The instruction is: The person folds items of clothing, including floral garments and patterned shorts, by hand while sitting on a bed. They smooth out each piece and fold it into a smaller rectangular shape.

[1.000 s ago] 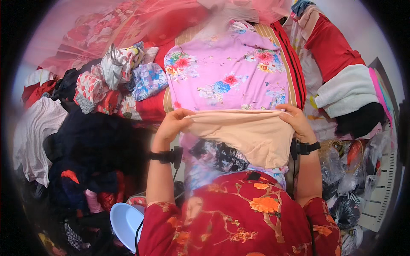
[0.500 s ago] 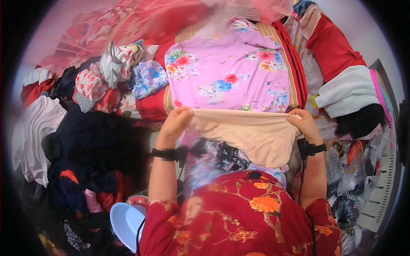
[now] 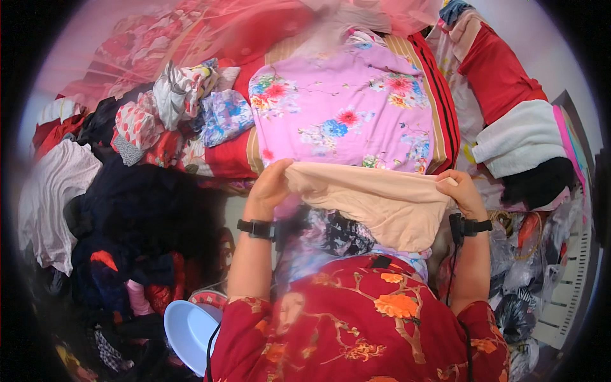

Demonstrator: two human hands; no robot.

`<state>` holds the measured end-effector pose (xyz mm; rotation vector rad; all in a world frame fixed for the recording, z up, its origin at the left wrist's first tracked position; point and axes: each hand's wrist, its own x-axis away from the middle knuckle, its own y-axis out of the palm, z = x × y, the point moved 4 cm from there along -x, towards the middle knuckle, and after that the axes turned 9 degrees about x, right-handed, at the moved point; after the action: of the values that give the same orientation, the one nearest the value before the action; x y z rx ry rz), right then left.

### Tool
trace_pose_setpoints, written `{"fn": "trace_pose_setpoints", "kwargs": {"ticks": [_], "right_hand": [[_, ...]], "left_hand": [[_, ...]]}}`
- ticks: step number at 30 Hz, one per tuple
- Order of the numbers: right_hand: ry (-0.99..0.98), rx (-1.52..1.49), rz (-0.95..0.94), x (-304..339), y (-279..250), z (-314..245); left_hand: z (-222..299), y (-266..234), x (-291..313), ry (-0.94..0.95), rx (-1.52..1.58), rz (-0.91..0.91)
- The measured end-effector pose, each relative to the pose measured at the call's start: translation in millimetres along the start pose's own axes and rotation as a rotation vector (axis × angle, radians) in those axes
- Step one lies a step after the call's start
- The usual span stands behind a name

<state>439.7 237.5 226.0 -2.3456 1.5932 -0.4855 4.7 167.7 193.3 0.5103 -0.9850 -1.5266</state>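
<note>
Head view: where is the beige cloth (image 3: pixel 375 200), and how is it held?

It is stretched between the two hands, just in front of the lilac floral cloth (image 3: pixel 344 105). One upper corner is gripped by the left hand (image 3: pixel 272 183); the other is pinched by the right hand (image 3: pixel 463 193), between thumb and bent fingers.

Why might both corners be taken?

Presumably so that the upper edge is drawn straight, while the lower part is left to sag in soft creases. With the hands set well apart, little slack is left along that edge.

And the lilac floral cloth?

It is laid nearly flat on the striped bedding (image 3: pixel 440 108), by which broad support is given. Crumpled garments (image 3: pixel 137 121) are heaped to its left, a looser placing.

Is it touched by the beige cloth?

The edges are overlapped in view; contact cannot be told.
</note>
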Motion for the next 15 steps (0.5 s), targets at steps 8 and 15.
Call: {"fn": "trace_pose_setpoints", "kwargs": {"ticks": [8,15], "right_hand": [[0.010,-0.028,-0.099,15,4,10],[-0.153,0.027,-0.009,18,-6,74]], "left_hand": [[-6,14,8,0.046,0.119,-0.057],[-9,3,-5,0.128,-0.033,0.064]]}}
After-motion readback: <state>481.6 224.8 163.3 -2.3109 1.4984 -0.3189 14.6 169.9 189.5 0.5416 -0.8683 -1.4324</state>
